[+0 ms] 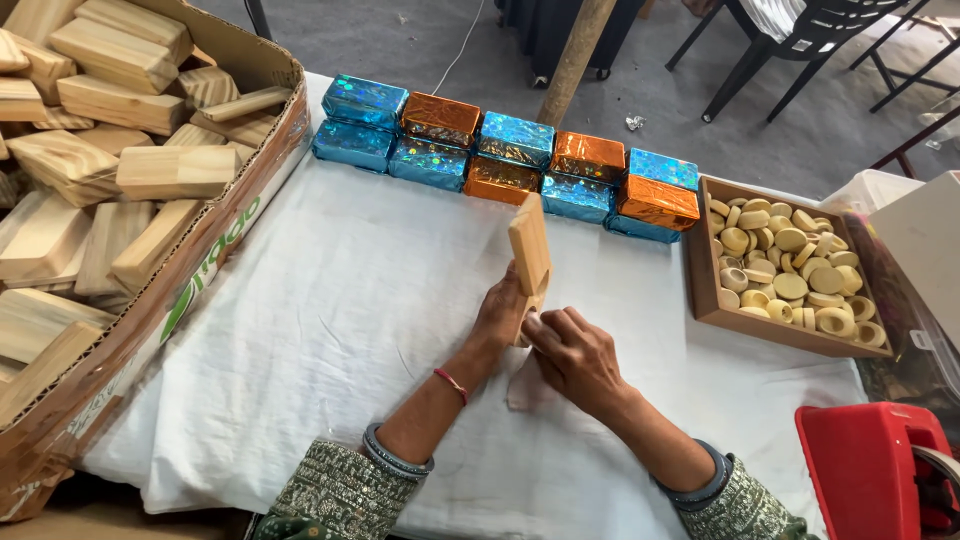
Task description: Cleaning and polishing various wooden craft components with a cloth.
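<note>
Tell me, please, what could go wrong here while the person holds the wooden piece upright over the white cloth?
1. The wooden piece stands tall in the left hand, gripped only at its base; it might tip toward the foil-wrapped blocks behind it.
2. The right hand works close to the lower edge, so fingers could get pinched or catch a splinter.

We saw glittery blue and orange boxes (500, 160) at top centre, a white cloth (330, 330), and a red bin (870, 470) at lower right.
</note>
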